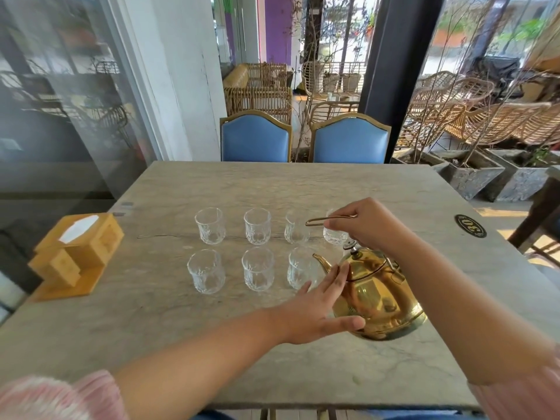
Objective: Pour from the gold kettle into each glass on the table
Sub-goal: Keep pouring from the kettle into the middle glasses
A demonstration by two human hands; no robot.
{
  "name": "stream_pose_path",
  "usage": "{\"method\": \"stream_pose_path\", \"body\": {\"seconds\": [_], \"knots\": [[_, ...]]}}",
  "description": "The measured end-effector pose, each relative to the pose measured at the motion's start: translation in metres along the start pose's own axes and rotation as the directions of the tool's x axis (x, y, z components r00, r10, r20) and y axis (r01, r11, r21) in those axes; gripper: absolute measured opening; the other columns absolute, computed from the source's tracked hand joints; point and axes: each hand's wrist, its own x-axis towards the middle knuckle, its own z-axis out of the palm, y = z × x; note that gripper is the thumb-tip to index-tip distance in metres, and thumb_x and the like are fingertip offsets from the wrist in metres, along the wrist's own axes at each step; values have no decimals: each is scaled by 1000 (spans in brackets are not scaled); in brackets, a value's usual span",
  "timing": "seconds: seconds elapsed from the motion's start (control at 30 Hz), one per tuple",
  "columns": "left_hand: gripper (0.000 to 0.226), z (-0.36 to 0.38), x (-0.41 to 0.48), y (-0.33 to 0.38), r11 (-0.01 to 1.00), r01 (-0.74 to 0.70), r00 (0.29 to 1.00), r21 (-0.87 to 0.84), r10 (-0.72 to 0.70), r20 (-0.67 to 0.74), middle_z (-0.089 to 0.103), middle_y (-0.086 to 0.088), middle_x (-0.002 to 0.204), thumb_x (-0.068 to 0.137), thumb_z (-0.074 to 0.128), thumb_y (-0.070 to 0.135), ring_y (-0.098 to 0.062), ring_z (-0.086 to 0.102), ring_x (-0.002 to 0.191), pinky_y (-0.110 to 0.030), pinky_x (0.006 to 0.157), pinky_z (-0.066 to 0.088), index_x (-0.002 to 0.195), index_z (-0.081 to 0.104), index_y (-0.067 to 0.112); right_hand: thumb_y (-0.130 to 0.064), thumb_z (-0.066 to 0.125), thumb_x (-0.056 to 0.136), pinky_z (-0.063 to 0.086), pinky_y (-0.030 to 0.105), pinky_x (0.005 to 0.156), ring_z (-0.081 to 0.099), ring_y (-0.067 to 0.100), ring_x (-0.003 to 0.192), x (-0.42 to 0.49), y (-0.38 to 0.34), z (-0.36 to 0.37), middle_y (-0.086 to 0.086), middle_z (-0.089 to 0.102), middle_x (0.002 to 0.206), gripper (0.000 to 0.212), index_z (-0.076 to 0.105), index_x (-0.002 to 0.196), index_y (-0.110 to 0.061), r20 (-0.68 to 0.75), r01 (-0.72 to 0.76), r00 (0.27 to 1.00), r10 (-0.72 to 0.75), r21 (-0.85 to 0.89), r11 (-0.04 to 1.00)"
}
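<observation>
The kettle (pixel 377 294) stands on the table (pixel 212 344), at the near right, with its spout (pixel 321 262) turned left toward the closest glass (pixel 301 272) of the front row. It is polished metal, so I judge it stiff and rather slippery on the round belly, and probably heavy if it is full (I cannot see the level inside). The thin wire handle (pixel 330 220) is the place to hold it, and my right hand (pixel 368 224) has its fingers closed around that handle, lifted high above the lid knob (pixel 351 245). My left hand (pixel 318 312) lies with spread, loose fingers flat against the kettle's left side, near the spout base, grasping nothing, only steadying. A handle like this swings, so I expect the body will want to tip by itself, and a support on the side seems wise; the metal may be hot, I cannot tell. Seven glasses are visible in two rows, all looking empty; they are cut glass, fragile and light, easy to knock with the spout. A wooden napkin box (pixel 75 256) sits at the far left edge.
</observation>
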Motion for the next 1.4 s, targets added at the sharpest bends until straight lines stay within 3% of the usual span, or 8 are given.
{"method": "stream_pose_path", "body": {"seconds": [0.17, 0.4, 0.67, 1.1, 1.4], "knots": [[105, -1, -1, -2, 1000, 1, 1000, -22, -1, 8, -33, 6, 154, 69, 18, 84, -2, -20, 143, -42, 118, -12, 143, -33, 28, -30, 73, 79, 28, 13, 32, 31, 1, 24, 1, -3, 3, -8, 46, 39, 25, 77, 95, -12, 22, -1, 1000, 1, -16, 1000], [109, -1, -1, -2, 999, 1, 1000, -39, -1, 6, -33, 8, 154, 65, 15, 88, -1, -23, 142, -42, 118, -12, 143, -33, 28, -30, 71, 81, 26, 10, 29, 34, 1, 22, 5, -9, 4, -15, 43, 26, 26, 76, 97, -11, 50, -9, 999, 12, -52, 999], [112, -3, -1, -4, 996, -6, 1000, -87, 5, -9, -28, 8, 156, 60, 10, 94, -1, -13, 144, -41, 119, -11, 145, -30, 32, -33, 72, 79, 28, 14, 33, 34, 0, 23, 6, -12, 3, -8, 47, 43, 27, 77, 96, -12, 48, 13, 999, -8, -107, 994], [109, -4, 2, -8, 993, -19, 1000, -116, 17, -16, -26, 10, 157, 63, 12, 93, 3, -13, 142, -40, 118, -12, 145, -29, 35, -34, 71, 80, 30, 14, 35, 35, -1, 23, 13, -12, 4, -7, 52, 49, 25, 77, 95, -14, 67, 32, 998, -21, -167, 985], [108, -4, 2, -7, 993, -15, 1000, -121, 13, -23, -25, 11, 157, 64, 13, 92, 0, -11, 144, -41, 118, -12, 145, -29, 36, -33, 71, 80, 34, 19, 43, 39, 7, 41, 14, -15, 5, -5, 53, 52, 26, 77, 95, -13, 80, 47, 996, -33, -187, 981]]}}
